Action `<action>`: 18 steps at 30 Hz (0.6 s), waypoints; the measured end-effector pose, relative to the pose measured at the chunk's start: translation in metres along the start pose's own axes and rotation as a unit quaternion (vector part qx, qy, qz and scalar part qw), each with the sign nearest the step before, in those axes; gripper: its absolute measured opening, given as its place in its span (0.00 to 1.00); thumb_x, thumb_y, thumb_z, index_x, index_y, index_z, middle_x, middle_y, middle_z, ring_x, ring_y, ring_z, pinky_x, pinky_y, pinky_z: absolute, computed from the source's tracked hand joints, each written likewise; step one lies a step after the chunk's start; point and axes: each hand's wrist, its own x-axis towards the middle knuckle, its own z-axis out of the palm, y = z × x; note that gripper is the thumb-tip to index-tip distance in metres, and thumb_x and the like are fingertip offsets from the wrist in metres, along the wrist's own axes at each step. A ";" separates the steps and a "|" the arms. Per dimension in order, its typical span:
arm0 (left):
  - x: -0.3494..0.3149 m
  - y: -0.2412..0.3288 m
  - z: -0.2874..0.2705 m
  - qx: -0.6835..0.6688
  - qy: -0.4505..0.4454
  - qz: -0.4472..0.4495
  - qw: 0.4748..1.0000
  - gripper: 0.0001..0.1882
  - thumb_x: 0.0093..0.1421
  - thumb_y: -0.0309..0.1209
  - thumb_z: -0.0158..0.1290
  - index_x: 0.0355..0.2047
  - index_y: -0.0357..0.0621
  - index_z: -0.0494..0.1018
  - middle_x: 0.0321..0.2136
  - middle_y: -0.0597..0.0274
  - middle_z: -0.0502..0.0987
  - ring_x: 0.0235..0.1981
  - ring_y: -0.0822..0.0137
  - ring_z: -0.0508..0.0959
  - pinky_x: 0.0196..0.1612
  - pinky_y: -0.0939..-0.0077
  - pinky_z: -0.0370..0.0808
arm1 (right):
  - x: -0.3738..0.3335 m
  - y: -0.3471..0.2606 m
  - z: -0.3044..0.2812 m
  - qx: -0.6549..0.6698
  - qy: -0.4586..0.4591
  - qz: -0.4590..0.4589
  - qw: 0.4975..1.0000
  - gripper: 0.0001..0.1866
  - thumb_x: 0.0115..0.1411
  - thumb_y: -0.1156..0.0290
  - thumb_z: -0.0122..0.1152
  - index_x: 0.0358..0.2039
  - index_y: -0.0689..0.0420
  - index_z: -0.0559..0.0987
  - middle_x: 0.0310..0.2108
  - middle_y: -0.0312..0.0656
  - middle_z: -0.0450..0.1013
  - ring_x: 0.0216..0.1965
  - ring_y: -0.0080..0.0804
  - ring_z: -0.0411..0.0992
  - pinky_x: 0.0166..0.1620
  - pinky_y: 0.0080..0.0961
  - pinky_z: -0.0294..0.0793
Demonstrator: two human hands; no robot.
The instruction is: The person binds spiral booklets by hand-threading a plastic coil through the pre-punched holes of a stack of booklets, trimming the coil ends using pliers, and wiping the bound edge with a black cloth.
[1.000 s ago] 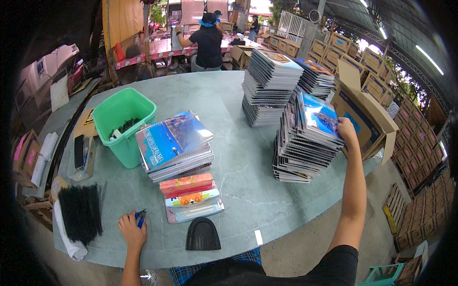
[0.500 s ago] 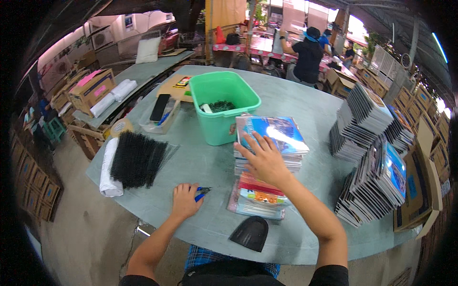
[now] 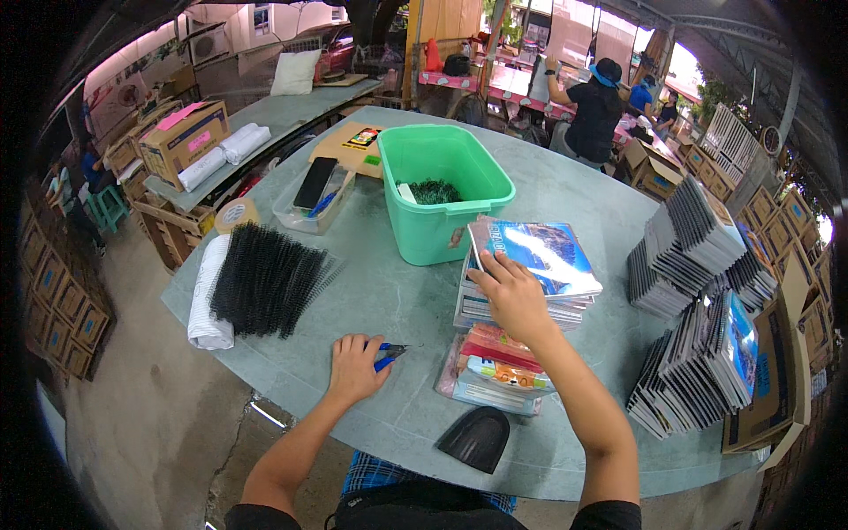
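Observation:
My left hand (image 3: 354,369) lies on the table, closed over small pliers (image 3: 389,355) with blue handles, their jaws pointing right. My right hand (image 3: 510,296) rests on the near left part of the top notebook (image 3: 546,252), fingers stretched over its glossy blue cover. That notebook tops a stack (image 3: 477,305) of several spiral-bound notebooks. In front of the stack sit a red and orange pouch with an animal picture (image 3: 508,358) and a clear-wrapped packet (image 3: 495,395). A black curved pad (image 3: 477,439) lies near the table edge.
A green bin (image 3: 446,225) with black coils stands behind the stack. Black plastic spirals (image 3: 265,283) lie at left against a white roll (image 3: 210,296). A clear tray (image 3: 309,216) holds a phone. Notebook piles (image 3: 689,353) and an open carton (image 3: 777,380) stand right. People work beyond.
My right hand has come down onto the notebook's near left part, its fingers less spread. My left hand stays on the pliers. The whole view has shifted slightly.

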 end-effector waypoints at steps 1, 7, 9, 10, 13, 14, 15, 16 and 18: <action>0.001 0.001 0.000 -0.005 0.004 0.004 1.000 0.26 0.44 0.39 0.60 0.43 0.44 0.69 0.35 0.54 0.68 0.41 0.55 0.66 0.45 0.59 0.60 | -0.003 0.002 0.000 -0.011 -0.001 -0.002 1.000 0.21 0.47 0.75 0.56 0.45 0.51 0.74 0.51 0.44 0.68 0.52 0.43 0.67 0.49 0.36 0.68; -0.002 -0.001 0.003 -0.016 0.009 -0.004 1.000 0.25 0.45 0.41 0.59 0.43 0.44 0.71 0.36 0.54 0.68 0.42 0.55 0.66 0.46 0.58 0.59 | -0.005 -0.006 -0.005 0.020 0.019 -0.004 1.000 0.17 0.50 0.74 0.51 0.43 0.53 0.75 0.49 0.48 0.67 0.50 0.45 0.67 0.49 0.38 0.67; 0.001 0.000 -0.006 0.007 -0.003 0.012 1.000 0.24 0.47 0.44 0.58 0.42 0.44 0.72 0.37 0.53 0.68 0.44 0.54 0.65 0.48 0.58 0.59 | -0.003 -0.008 -0.007 0.002 0.023 -0.010 1.000 0.17 0.50 0.74 0.51 0.42 0.52 0.76 0.49 0.47 0.67 0.50 0.44 0.67 0.49 0.38 0.67; 0.002 0.003 -0.010 0.026 -0.008 0.032 0.999 0.24 0.47 0.45 0.57 0.41 0.44 0.73 0.38 0.52 0.68 0.45 0.54 0.65 0.49 0.58 0.59 | -0.002 -0.009 -0.008 -0.007 0.025 -0.013 1.000 0.16 0.50 0.74 0.51 0.42 0.52 0.76 0.49 0.46 0.67 0.49 0.44 0.67 0.48 0.38 0.68; 0.014 0.023 -0.032 0.002 -0.030 0.062 0.998 0.23 0.49 0.48 0.56 0.39 0.45 0.74 0.42 0.52 0.68 0.49 0.53 0.63 0.51 0.59 0.58 | 0.000 -0.004 -0.010 0.000 -0.007 0.006 1.000 0.15 0.50 0.74 0.51 0.40 0.51 0.76 0.48 0.44 0.68 0.49 0.43 0.68 0.48 0.36 0.69; 0.019 0.032 -0.040 -0.020 -0.039 0.064 0.997 0.23 0.49 0.48 0.56 0.39 0.45 0.75 0.44 0.52 0.68 0.49 0.53 0.63 0.52 0.59 0.58 | 0.001 -0.002 -0.011 0.000 -0.009 0.006 1.000 0.14 0.51 0.73 0.52 0.40 0.51 0.76 0.47 0.43 0.69 0.47 0.42 0.69 0.47 0.36 0.69; 0.023 0.038 -0.045 -0.038 -0.044 0.069 0.996 0.23 0.50 0.48 0.55 0.39 0.45 0.75 0.43 0.52 0.68 0.49 0.53 0.63 0.52 0.60 0.59 | 0.004 0.001 -0.010 0.000 -0.013 0.005 1.000 0.13 0.51 0.72 0.54 0.39 0.51 0.77 0.46 0.43 0.70 0.46 0.42 0.70 0.47 0.36 0.69; 0.027 0.044 -0.050 -0.057 -0.049 0.074 0.994 0.22 0.51 0.48 0.55 0.39 0.44 0.74 0.43 0.52 0.69 0.49 0.53 0.64 0.51 0.61 0.60 | 0.003 0.003 -0.010 -0.001 -0.016 0.003 1.000 0.12 0.52 0.72 0.55 0.39 0.51 0.77 0.46 0.42 0.71 0.45 0.41 0.70 0.47 0.36 0.69; 0.034 0.052 -0.054 -0.117 -0.062 0.072 0.989 0.22 0.53 0.48 0.53 0.39 0.44 0.74 0.40 0.52 0.70 0.47 0.54 0.66 0.50 0.62 0.62 | 0.005 0.003 -0.010 0.022 -0.012 0.007 1.000 0.11 0.53 0.72 0.53 0.38 0.53 0.77 0.44 0.43 0.72 0.44 0.41 0.72 0.46 0.35 0.70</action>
